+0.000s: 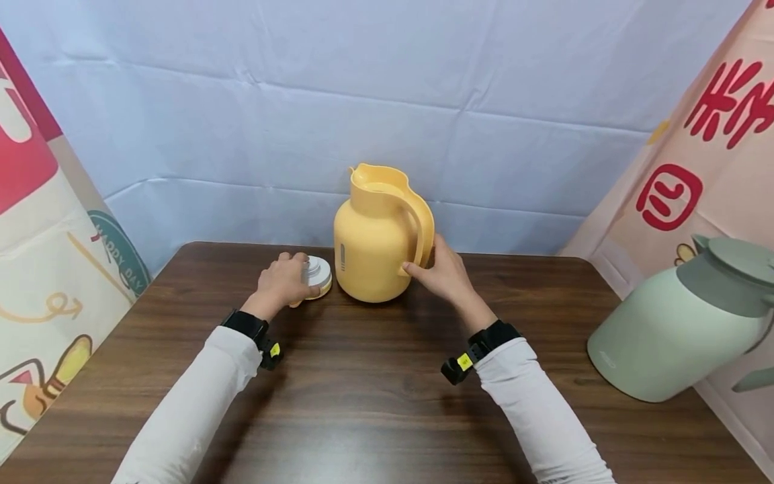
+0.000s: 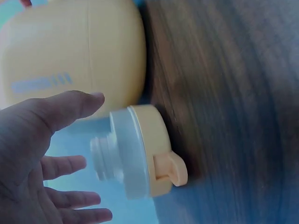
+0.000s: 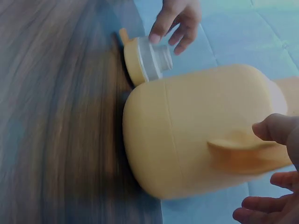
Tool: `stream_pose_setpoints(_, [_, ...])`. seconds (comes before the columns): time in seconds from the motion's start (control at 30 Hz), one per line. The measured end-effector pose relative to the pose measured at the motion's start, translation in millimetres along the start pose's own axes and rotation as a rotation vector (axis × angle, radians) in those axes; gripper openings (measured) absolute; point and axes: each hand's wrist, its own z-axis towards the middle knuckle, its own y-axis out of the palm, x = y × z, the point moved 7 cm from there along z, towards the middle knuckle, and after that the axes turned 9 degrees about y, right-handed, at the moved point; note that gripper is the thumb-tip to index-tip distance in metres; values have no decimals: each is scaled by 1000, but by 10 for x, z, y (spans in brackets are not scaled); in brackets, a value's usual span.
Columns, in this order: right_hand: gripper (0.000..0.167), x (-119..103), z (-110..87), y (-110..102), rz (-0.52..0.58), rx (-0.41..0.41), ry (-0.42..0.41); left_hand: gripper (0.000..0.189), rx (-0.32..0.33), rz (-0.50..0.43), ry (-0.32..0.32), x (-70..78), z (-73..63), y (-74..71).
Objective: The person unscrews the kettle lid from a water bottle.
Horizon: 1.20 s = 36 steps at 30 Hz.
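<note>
A yellow thermos jug [image 1: 369, 249] stands upright without its lid near the table's back edge, its handle [image 1: 425, 225] turned to the right. Beside it on the left lies the lid [image 1: 320, 277], upside down, with a white-grey stopper facing up and a small yellow lever [image 2: 177, 169] at its side. My left hand [image 1: 281, 279] hovers over the lid; its thumb and fingers are spread, with a gap to the stopper in the left wrist view. At the handle is my right hand [image 1: 446, 272], thumb on the near side, fingers loosely extended on the far side, not closed round it.
A pale green thermos jug [image 1: 677, 329] stands at the right side of the dark wooden table [image 1: 375, 390]. Behind the table hangs a light blue cloth [image 1: 272, 134]. Printed cloths flank it left and right.
</note>
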Motion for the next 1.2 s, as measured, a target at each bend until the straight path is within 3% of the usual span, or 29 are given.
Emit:
stream_pose_setpoints(0.23, [80, 243, -163, -195, -74, -20, 20, 71, 8, 49, 131, 313, -142, 25])
stream_pose_setpoints(0.57, [62, 516, -320, -451, -167, 33, -7, 56, 38, 118, 317, 710, -218, 75])
stream_pose_setpoints(0.93, [59, 761, -509, -607, -251, 34, 12, 50, -71, 123, 452, 1000, -219, 280])
stream_pose_setpoints(1.2, [59, 918, -677, -893, -314, 101, 22, 54, -96, 198, 496, 1288, -268, 440])
